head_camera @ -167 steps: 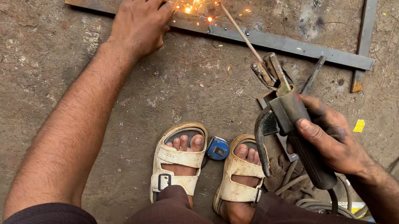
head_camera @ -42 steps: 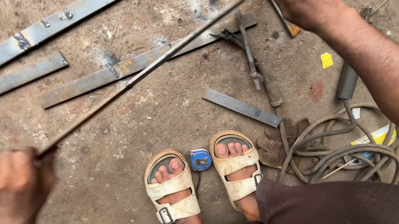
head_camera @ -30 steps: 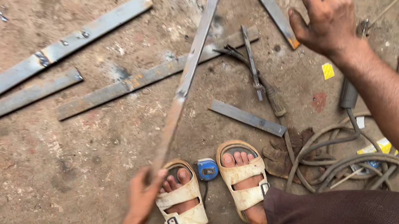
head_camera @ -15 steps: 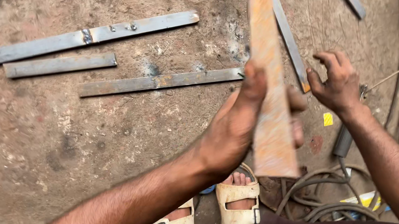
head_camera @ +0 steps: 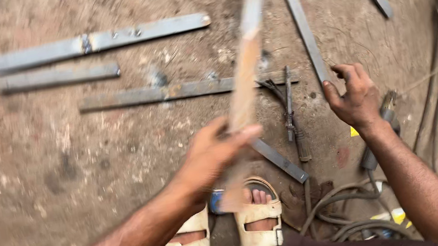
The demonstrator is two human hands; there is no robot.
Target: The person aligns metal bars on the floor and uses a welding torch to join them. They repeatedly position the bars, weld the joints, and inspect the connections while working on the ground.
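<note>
Left hand point(head_camera: 210, 157) fingers wrapped round a long, flat, rusty metal bar point(head_camera: 245, 85), blurred; right hand point(head_camera: 353, 96) loosely curled, empty, beside a grey steel strip point(head_camera: 297, 16).

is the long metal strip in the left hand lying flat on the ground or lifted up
Lifted. The left hand grips the long metal strip near its lower end, and it angles up off the ground, motion-blurred. The right hand is apart from it.

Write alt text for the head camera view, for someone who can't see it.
A person's left hand grips a long flat metal bar, blurred by motion, above sandalled feet; the right hand touches another bar lying on the dirt floor.
</note>
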